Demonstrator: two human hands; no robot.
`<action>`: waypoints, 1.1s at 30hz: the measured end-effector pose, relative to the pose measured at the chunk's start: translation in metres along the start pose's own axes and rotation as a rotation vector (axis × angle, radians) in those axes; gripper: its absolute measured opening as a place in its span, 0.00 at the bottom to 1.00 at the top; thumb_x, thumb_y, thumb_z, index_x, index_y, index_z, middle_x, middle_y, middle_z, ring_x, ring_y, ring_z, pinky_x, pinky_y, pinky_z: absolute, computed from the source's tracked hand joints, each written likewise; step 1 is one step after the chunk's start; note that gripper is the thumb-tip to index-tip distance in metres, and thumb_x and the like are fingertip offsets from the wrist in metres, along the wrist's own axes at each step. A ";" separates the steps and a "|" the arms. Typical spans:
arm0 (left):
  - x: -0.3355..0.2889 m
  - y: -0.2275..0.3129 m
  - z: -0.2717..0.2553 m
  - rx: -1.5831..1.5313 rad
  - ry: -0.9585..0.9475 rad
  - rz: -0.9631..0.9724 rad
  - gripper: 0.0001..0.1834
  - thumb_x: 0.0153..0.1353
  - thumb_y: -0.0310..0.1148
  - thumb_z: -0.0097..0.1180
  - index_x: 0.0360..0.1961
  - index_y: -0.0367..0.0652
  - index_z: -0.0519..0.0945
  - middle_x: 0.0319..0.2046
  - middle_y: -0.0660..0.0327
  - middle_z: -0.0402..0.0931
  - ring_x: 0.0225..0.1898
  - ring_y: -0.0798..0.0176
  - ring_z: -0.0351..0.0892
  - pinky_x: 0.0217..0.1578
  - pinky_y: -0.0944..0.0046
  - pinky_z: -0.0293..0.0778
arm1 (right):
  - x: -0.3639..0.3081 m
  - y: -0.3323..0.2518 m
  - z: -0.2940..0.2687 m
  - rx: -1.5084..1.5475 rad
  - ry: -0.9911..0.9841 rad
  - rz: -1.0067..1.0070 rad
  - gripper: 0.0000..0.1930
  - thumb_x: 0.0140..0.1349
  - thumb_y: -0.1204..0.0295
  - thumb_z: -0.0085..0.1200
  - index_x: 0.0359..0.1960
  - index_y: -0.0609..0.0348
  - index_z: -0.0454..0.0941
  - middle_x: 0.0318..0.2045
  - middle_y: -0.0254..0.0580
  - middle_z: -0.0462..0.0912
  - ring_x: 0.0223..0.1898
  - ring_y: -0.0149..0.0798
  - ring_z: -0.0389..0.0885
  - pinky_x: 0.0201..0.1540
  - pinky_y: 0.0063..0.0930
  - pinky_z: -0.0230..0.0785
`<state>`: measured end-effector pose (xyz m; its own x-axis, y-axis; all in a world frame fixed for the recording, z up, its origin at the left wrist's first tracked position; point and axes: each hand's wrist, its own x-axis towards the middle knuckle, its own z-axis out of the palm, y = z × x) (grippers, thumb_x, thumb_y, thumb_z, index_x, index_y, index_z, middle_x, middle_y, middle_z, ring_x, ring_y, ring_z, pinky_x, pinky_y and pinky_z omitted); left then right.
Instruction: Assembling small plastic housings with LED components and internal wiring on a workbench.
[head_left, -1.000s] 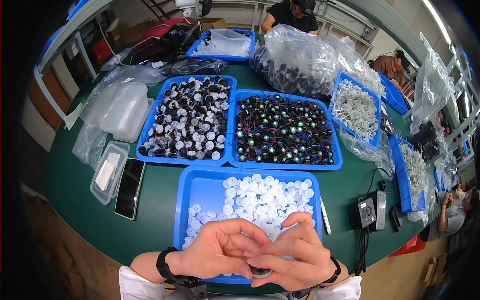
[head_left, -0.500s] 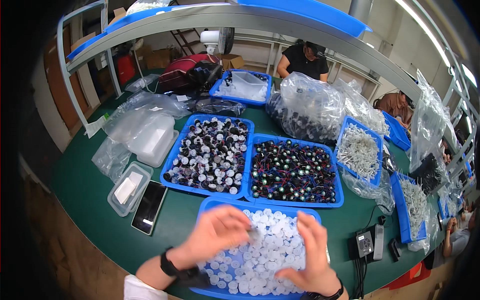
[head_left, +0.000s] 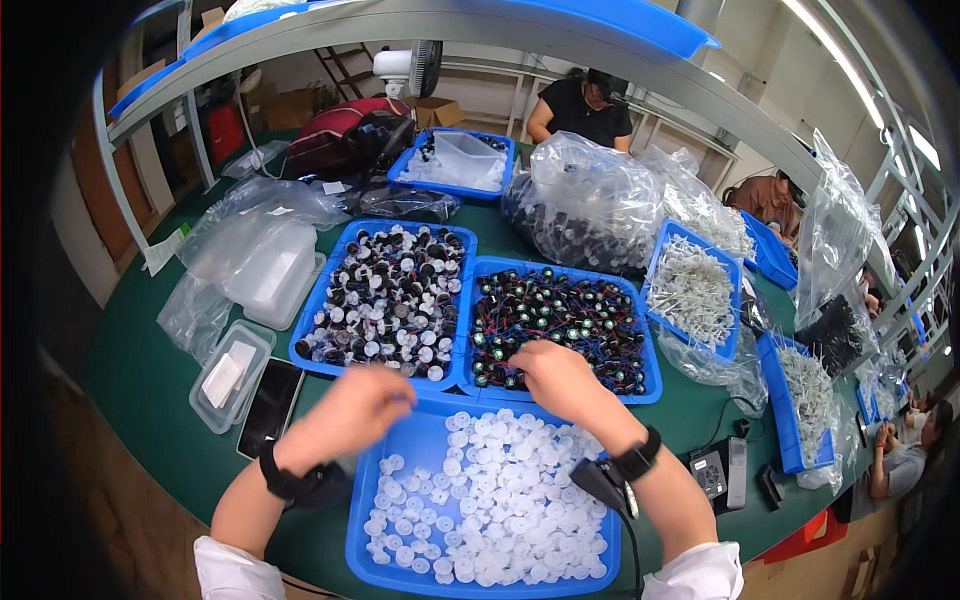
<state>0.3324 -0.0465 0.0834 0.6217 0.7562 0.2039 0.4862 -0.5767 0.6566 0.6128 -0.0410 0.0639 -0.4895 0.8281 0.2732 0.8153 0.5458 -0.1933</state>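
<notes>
My right hand [head_left: 562, 378] reaches into a blue tray [head_left: 655, 372] of small black wired motors [head_left: 560, 320]. Its fingers are pinched together at the tray's near left side; what lies between them is hidden. My left hand [head_left: 362, 408], smeared by motion, hovers over the near left corner of the disc tray, so its fingers cannot be read. Directly in front of me, another blue tray [head_left: 358, 520] holds many white plastic discs [head_left: 525, 490]. To the far left of it, a third blue tray [head_left: 312, 318] contains motors with white discs on them [head_left: 395, 295].
A phone [head_left: 268, 405] and a clear plastic box [head_left: 205, 400] lie at left. Clear bags [head_left: 585, 205] stand behind the trays. Trays of white pieces [head_left: 692, 290] and a black power adapter [head_left: 710, 475] are at right. A metal shelf frame [head_left: 450, 25] spans above; a co-worker [head_left: 590, 115] sits opposite.
My right hand has moved from the disc tray forward to the motors. My left hand has drawn left, off the discs. The whole view has shifted slightly.
</notes>
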 end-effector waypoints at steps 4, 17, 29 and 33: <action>-0.053 0.004 0.019 0.235 -0.227 0.117 0.12 0.44 0.25 0.59 0.33 0.38 0.77 0.32 0.56 0.74 0.36 0.52 0.72 0.40 0.59 0.69 | 0.035 0.009 0.039 -0.349 0.090 -0.019 0.06 0.45 0.78 0.50 0.28 0.60 0.72 0.28 0.41 0.72 0.32 0.41 0.76 0.32 0.36 0.71; -0.074 -0.019 0.032 0.412 -0.107 0.126 0.12 0.42 0.24 0.58 0.32 0.40 0.77 0.32 0.60 0.72 0.34 0.56 0.67 0.37 0.62 0.66 | 0.045 0.029 0.013 -0.161 0.039 0.100 0.11 0.55 0.72 0.49 0.40 0.63 0.73 0.33 0.51 0.77 0.33 0.48 0.78 0.32 0.38 0.72; -0.070 0.010 0.023 -0.380 -0.097 -0.112 0.06 0.53 0.24 0.52 0.34 0.37 0.73 0.34 0.56 0.73 0.36 0.57 0.72 0.39 0.58 0.69 | -0.024 -0.041 -0.053 1.623 0.176 0.548 0.13 0.63 0.65 0.45 0.36 0.65 0.70 0.18 0.31 0.67 0.15 0.23 0.62 0.15 0.18 0.56; -0.061 0.036 0.026 -1.545 -0.397 -0.519 0.08 0.61 0.26 0.45 0.41 0.37 0.69 0.40 0.52 0.72 0.39 0.59 0.75 0.44 0.59 0.71 | -0.052 -0.096 -0.060 1.265 0.055 0.527 0.15 0.62 0.69 0.47 0.45 0.68 0.67 0.19 0.34 0.69 0.14 0.25 0.64 0.17 0.18 0.58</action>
<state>0.3278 -0.1208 0.0757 0.8232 0.4974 -0.2737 -0.1933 0.6988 0.6887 0.5787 -0.1441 0.1245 -0.1755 0.9821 -0.0686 0.0489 -0.0609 -0.9969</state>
